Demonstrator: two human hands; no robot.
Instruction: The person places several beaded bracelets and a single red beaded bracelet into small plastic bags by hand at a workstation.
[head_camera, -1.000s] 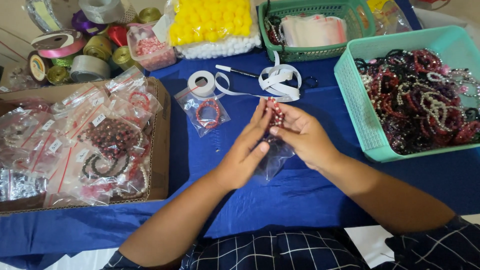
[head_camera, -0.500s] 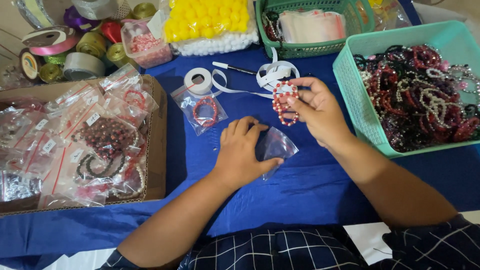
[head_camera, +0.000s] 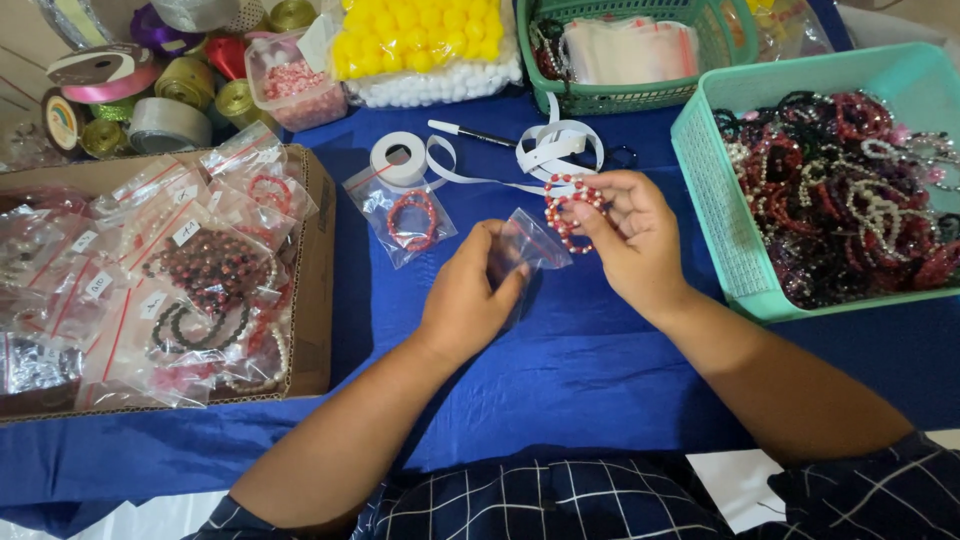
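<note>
Red-and-white beaded bracelet (head_camera: 571, 208) in right hand (head_camera: 634, 246); crinkly clear bag (head_camera: 528, 247) in left hand (head_camera: 468, 300).

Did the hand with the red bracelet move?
Yes. The right hand carried the bracelet up and sideways, toward the teal basket.

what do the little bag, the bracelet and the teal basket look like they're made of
The little bag, in the left hand, looks like thin clear plastic film: see-through, glossy, crinkled. The bracelet, in the right hand, is a ring of red and pale beads, shiny, probably glass or plastic; the look leaves that open. The teal basket appears to be moulded rigid plastic with a mesh wall.
</note>
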